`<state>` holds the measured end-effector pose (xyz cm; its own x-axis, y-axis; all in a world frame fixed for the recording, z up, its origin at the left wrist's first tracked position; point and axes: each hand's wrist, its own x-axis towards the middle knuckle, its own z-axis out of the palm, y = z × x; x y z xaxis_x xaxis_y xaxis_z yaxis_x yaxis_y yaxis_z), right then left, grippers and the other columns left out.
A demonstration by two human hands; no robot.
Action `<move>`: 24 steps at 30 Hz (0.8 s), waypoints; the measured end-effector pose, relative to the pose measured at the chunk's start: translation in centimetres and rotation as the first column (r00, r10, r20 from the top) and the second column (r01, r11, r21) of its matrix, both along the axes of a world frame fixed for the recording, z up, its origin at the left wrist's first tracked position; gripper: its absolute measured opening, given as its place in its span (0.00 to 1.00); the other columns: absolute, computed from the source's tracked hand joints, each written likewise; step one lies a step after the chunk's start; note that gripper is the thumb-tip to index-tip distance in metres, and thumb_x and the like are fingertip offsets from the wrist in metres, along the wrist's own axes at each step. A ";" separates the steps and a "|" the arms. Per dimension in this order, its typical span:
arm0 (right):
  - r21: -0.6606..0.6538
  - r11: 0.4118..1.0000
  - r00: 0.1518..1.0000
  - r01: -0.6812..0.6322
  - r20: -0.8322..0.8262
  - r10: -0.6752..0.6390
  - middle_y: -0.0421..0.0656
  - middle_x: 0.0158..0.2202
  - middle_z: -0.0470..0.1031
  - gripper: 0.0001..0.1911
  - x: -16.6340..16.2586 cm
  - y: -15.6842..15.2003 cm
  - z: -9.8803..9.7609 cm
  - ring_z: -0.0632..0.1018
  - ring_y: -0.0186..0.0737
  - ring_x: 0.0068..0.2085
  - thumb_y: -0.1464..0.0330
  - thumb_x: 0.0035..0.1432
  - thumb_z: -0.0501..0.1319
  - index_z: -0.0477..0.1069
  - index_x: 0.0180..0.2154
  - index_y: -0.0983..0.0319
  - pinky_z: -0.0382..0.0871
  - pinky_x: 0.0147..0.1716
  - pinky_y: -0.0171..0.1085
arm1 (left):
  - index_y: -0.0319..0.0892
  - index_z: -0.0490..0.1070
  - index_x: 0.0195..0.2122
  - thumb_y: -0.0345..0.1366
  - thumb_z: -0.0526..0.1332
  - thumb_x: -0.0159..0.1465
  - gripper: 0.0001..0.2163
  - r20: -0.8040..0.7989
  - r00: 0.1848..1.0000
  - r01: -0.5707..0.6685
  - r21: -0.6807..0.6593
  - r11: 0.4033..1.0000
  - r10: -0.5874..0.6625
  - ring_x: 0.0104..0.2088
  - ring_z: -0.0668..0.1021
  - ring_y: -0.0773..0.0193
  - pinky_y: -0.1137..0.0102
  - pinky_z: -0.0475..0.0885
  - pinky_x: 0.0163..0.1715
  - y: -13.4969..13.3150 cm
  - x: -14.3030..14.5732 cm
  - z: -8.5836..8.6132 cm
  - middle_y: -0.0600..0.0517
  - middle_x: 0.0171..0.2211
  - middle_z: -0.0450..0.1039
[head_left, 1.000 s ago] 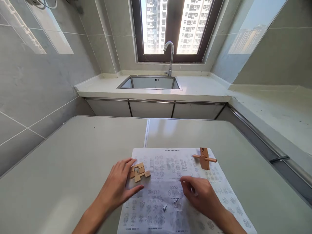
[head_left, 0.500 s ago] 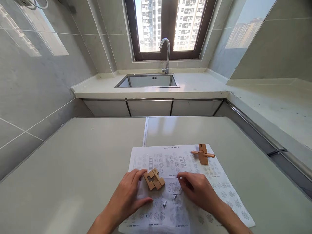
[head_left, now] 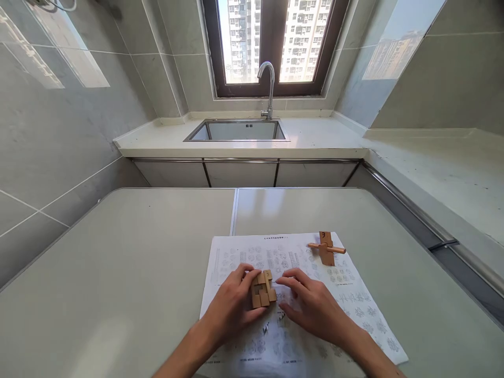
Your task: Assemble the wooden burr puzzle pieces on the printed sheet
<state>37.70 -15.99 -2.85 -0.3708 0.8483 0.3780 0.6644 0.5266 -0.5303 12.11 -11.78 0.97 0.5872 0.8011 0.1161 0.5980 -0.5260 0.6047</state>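
A small wooden interlocking puzzle (head_left: 263, 290) made of several notched blocks rests on the printed sheet. My left hand (head_left: 236, 299) grips it from the left, index finger at its far left corner and thumb along its near edge. Just to the right of the puzzle is my right hand (head_left: 309, 302), empty, with thumb and fingers apart and fingertips close to the blocks. The white instruction sheet (head_left: 226, 247), covered in small diagrams, lies under both hands. Its near part is hidden by my forearms.
Wooden pieces (head_left: 326, 248), a flat plate crossed by a thin rod, lie at the sheet's far right corner. The pale table (head_left: 118, 252) reaches toward a counter (head_left: 323, 131) with a sink (head_left: 236, 140) and a faucet (head_left: 271, 89) below a window.
My left hand has moved right and closed on the puzzle, which has shifted right and turned more upright. My right hand has come slightly left and its fingers have spread.
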 end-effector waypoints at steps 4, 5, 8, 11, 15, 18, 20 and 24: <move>-0.022 1.000 1.000 -0.009 -0.009 0.009 0.47 0.52 0.77 0.24 0.1 0.0 -0.1 0.80 0.40 0.33 0.71 0.62 0.69 0.68 0.58 0.55 0.77 0.32 0.40 | 0.49 0.67 0.63 0.39 0.78 0.59 0.33 0.104 0.992 0.075 -0.103 0.992 -0.064 0.53 0.81 0.50 0.55 0.81 0.52 0.9 0.9 -0.4 0.44 0.58 0.70; -0.017 1.000 1.000 -0.006 -0.019 0.006 0.47 0.51 0.77 0.23 0.0 0.0 -0.1 0.80 0.41 0.34 0.70 0.62 0.69 0.68 0.56 0.55 0.76 0.32 0.40 | 0.50 0.67 0.63 0.39 0.79 0.59 0.34 0.146 0.987 0.090 -0.123 0.988 -0.072 0.54 0.80 0.50 0.55 0.80 0.54 1.1 0.9 -0.5 0.45 0.58 0.70; 0.018 1.000 0.998 0.015 -0.057 -0.014 0.44 0.46 0.78 0.16 -0.3 0.2 0.0 0.81 0.40 0.33 0.71 0.64 0.69 0.70 0.50 0.55 0.74 0.30 0.37 | 0.52 0.68 0.64 0.40 0.80 0.57 0.35 0.289 0.955 0.119 -0.165 0.979 -0.067 0.56 0.78 0.50 0.55 0.79 0.57 1.7 0.7 -0.7 0.46 0.57 0.70; 0.042 0.999 0.997 0.027 -0.078 -0.024 0.43 0.43 0.79 0.10 -0.6 0.4 0.3 0.80 0.38 0.31 0.72 0.66 0.66 0.70 0.47 0.55 0.72 0.29 0.36 | 0.54 0.68 0.65 0.40 0.79 0.59 0.34 0.388 0.921 0.129 -0.228 0.965 -0.031 0.55 0.80 0.51 0.55 0.78 0.58 1.9 0.4 -0.8 0.46 0.59 0.69; 0.028 0.999 0.996 0.023 -0.081 -0.020 0.43 0.42 0.78 0.08 0.0 0.6 0.7 0.79 0.37 0.30 0.72 0.67 0.64 0.70 0.46 0.56 0.72 0.27 0.35 | 0.56 0.68 0.65 0.39 0.78 0.61 0.33 0.470 0.882 0.134 -0.313 0.940 0.031 0.53 0.82 0.52 0.55 0.78 0.59 1.9 0.2 -0.7 0.46 0.61 0.67; -0.051 0.998 0.990 0.030 -0.135 -0.037 0.44 0.44 0.78 0.07 0.8 0.6 0.8 0.78 0.37 0.30 0.69 0.70 0.64 0.71 0.49 0.55 0.73 0.27 0.35 | 0.55 0.68 0.64 0.39 0.78 0.61 0.33 0.495 0.865 0.109 -0.345 0.932 0.082 0.52 0.83 0.54 0.56 0.79 0.58 1.9 0.1 -0.8 0.46 0.61 0.66; -0.100 0.993 0.970 0.064 -0.227 -0.086 0.45 0.46 0.79 0.07 1.2 0.5 0.9 0.78 0.38 0.32 0.67 0.71 0.64 0.71 0.50 0.55 0.77 0.30 0.37 | 0.54 0.67 0.64 0.39 0.79 0.60 0.34 0.492 0.863 0.083 -0.360 0.929 0.113 0.50 0.83 0.55 0.56 0.79 0.58 1.9 0.2 -0.9 0.47 0.60 0.68; -0.260 0.961 0.892 0.094 -0.406 -0.198 0.46 0.48 0.81 0.10 1.2 0.4 1.5 0.83 0.41 0.37 0.63 0.70 0.67 0.73 0.51 0.55 0.82 0.39 0.40 | 0.55 0.63 0.66 0.37 0.80 0.57 0.39 0.437 0.891 0.042 -0.351 0.936 0.124 0.48 0.83 0.56 0.55 0.79 0.57 1.7 0.3 -1.2 0.50 0.56 0.73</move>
